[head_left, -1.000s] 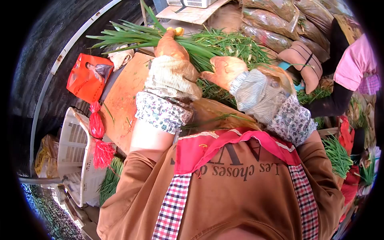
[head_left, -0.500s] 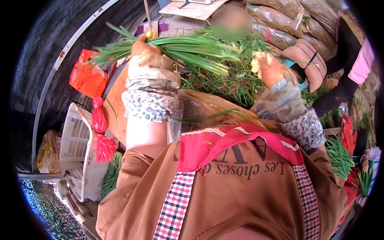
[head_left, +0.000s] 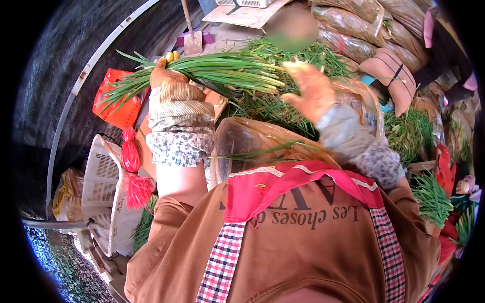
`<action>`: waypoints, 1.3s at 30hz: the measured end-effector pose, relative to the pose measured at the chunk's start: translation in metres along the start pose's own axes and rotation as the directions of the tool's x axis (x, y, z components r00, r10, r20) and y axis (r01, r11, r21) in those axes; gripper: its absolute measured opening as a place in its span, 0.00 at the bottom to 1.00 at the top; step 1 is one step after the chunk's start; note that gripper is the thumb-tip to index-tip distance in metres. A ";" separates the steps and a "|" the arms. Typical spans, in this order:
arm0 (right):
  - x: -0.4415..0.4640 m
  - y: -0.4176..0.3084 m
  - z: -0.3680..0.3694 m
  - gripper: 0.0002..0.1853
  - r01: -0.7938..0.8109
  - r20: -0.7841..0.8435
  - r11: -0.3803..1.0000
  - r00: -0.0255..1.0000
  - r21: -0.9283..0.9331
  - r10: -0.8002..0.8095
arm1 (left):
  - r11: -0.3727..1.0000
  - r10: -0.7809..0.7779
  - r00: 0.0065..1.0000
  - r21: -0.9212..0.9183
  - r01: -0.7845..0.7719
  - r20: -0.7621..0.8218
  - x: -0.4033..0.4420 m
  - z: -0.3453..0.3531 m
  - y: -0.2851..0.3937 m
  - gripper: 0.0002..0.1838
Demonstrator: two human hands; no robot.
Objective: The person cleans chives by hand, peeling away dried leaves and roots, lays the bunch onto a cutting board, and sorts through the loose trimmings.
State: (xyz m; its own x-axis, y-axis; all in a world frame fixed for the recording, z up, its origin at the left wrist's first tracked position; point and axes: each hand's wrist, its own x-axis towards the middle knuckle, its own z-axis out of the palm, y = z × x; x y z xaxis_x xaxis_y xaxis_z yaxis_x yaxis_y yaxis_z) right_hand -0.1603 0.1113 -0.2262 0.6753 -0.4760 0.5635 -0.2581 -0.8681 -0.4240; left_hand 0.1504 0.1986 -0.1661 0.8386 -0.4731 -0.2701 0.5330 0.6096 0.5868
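A bundle of long green stalks (head_left: 227, 69) lies across my gloved left hand (head_left: 169, 76), which is closed around it with yellow fingertips showing on top. The leafy ends point left and the pale ends point right. My right hand (head_left: 310, 91), in an orange glove, is raised just right of the pale ends with its fingers apart and nothing in it. Beneath and behind both hands spreads a heap of loose green stalks (head_left: 262, 108). Brownish plastic sheeting (head_left: 273, 132) lies between the heap and my apron.
An orange-red bag (head_left: 117, 113) and a white basket (head_left: 103, 187) stand at the left. A shovel (head_left: 193, 43) is behind my left hand. Filled plastic bags (head_left: 348, 28) are stacked at the back right, near a pink hat-like item (head_left: 391, 76) and another person's dark sleeve (head_left: 447, 60).
My left hand has moved left with the bundle, now held level. My right hand came off the stalks, swung right, then returned toward the pale ends with fingers spread.
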 end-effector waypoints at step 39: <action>0.066 -0.008 -0.072 0.10 0.049 0.030 0.993 0.998 0.109 -0.053 | 0.982 -0.066 0.998 0.179 0.064 0.010 -0.085 0.049 -0.023 0.05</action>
State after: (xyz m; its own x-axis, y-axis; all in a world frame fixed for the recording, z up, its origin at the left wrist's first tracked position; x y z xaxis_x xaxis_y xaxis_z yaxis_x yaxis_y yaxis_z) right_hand -0.1637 0.0768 -0.1346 0.7086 -0.4249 0.5634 -0.1473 -0.8699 -0.4707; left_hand 0.0609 0.1936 -0.1190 0.8002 -0.5186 -0.3012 0.5563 0.4542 0.6959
